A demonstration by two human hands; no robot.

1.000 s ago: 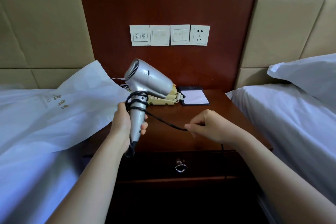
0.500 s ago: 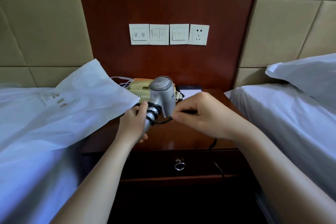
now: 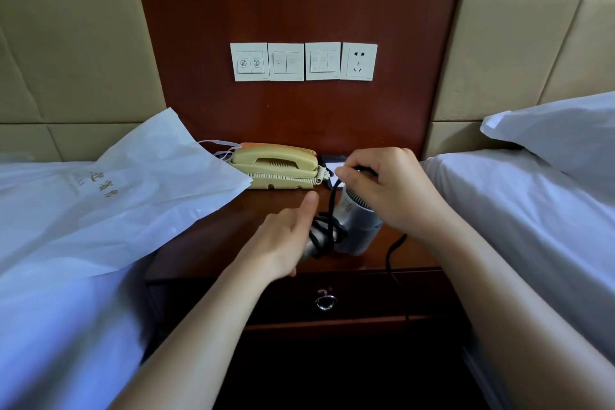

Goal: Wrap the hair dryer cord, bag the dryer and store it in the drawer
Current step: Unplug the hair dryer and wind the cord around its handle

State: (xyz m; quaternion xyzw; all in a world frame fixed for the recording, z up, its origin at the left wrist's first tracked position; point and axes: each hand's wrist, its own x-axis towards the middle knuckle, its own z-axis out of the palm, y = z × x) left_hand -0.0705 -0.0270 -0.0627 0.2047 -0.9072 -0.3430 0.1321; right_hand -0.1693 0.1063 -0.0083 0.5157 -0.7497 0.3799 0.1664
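Observation:
The silver hair dryer [image 3: 357, 221] hangs above the nightstand [image 3: 206, 243], its barrel pointing down to the right. Its black cord [image 3: 327, 230] is looped several times round the handle. My left hand [image 3: 286, 236] grips that handle from the left, thumb stretched upward. My right hand [image 3: 387, 188] is above the barrel and pinches the cord, pulling a strand up from the loops. The rest of the cord drops off the nightstand's front at the right. A white bag [image 3: 109, 196] with printed characters lies on the left bed. The drawer [image 3: 366, 296] below is shut, with a ring pull [image 3: 325, 301].
A beige telephone [image 3: 276, 166] sits at the back of the nightstand, with a dark notepad [image 3: 332, 161] beside it. Wall switches and a socket [image 3: 358, 60] are above. White beds flank both sides, with a pillow [image 3: 559, 140] on the right.
The dryer has swung from pointing up to pointing down and right. My right hand rose over the barrel, carrying the cord up and round; my left thumb has lifted.

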